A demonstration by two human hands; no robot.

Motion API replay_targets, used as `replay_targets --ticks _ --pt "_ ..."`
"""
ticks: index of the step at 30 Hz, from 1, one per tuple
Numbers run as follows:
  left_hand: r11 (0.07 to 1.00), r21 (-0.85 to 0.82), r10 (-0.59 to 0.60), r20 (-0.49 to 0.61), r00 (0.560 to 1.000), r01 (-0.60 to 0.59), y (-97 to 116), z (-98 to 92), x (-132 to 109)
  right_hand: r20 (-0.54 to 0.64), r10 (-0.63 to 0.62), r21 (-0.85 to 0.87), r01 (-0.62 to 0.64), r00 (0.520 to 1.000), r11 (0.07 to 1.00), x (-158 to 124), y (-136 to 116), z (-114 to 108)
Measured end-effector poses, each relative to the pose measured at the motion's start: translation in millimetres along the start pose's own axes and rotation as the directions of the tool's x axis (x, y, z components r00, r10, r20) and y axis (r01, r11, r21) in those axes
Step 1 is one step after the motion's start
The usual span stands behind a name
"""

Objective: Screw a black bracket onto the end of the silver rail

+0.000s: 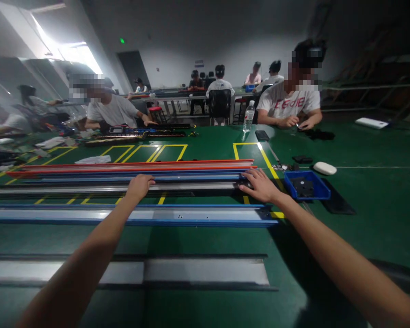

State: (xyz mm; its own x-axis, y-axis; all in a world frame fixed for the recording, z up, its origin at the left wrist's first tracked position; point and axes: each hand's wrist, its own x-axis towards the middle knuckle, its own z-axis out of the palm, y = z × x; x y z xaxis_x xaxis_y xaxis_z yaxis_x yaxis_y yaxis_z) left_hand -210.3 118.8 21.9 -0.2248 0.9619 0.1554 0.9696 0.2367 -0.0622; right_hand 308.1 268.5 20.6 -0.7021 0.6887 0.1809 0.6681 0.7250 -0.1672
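Left hand (140, 185) curls onto our grey rail (191, 187), grip unclear; right hand (259, 184) lies open on its end. Rail sits mid-table (362, 205), behind the blue rail (157, 214). We'd press evenly so it moves straight.

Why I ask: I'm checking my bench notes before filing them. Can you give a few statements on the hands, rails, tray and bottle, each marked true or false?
1. The left hand rests on the silver rail. True.
2. The blue tray sits left of the left hand. False: it sits to the right of the right hand.
3. The red rail lies beyond the silver rail. True.
4. The water bottle lies on its side. False: it stands upright.
5. The right hand's fingers are spread at the silver rail's end. True.
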Motion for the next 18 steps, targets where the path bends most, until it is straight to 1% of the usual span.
replay_targets --ticks 2,3,5,7,8,9,11,12,14,16,18 --pt "0.998 0.043 0.033 0.043 0.999 -0.034 3 -10.7 2 0.012 -0.021 0.067 0.02 1.0 0.998 -4 1 -4" --pt "0.996 0.061 0.057 0.058 0.997 -0.061 6 -16.6 1 0.05 -0.053 0.117 0.047 0.997 0.992 -6 1 -7" --pt "0.988 0.079 0.128 0.065 0.99 -0.133 16 -27.1 -8 0.162 -0.128 0.207 0.093 0.978 0.974 -12 1 -12" --pt "0.976 0.062 0.207 0.033 0.978 -0.209 28 -33.1 -27 0.249 -0.183 0.267 0.115 0.951 0.957 -18 -2 -17" --pt "0.963 0.011 0.27 -0.027 0.963 -0.27 34 -33.5 -40 0.268 -0.206 0.284 0.127 0.941 0.95 -21 -5 -18" --pt "0.946 -0.034 0.32 -0.068 0.945 -0.323 40 -32.0 -54 0.276 -0.224 0.293 0.14 0.935 0.946 -23 -9 -19" --pt "0.925 -0.091 0.362 -0.081 0.929 -0.368 51 -24.2 -84 0.29 -0.23 0.283 0.147 0.929 0.948 -24 -18 -17" --pt "0.921 -0.113 0.369 -0.058 0.928 -0.374 55 -18.7 -97 0.298 -0.225 0.262 0.147 0.928 0.954 -24 -22 -15" --pt "0.93 -0.129 0.339 -0.054 0.939 -0.344 62 -6.8 -117 0.306 -0.222 0.2 0.165 0.926 0.966 -23 -30 -9" --pt "0.941 -0.114 0.312 -0.07 0.948 -0.318 65 3.2 -127 0.289 -0.194 0.15 0.155 0.937 0.976 -22 -36 -4" --pt "0.945 -0.094 0.306 -0.074 0.949 -0.312 67 9.5 -128 0.256 -0.162 0.116 0.136 0.953 0.984 -23 -42 -1"
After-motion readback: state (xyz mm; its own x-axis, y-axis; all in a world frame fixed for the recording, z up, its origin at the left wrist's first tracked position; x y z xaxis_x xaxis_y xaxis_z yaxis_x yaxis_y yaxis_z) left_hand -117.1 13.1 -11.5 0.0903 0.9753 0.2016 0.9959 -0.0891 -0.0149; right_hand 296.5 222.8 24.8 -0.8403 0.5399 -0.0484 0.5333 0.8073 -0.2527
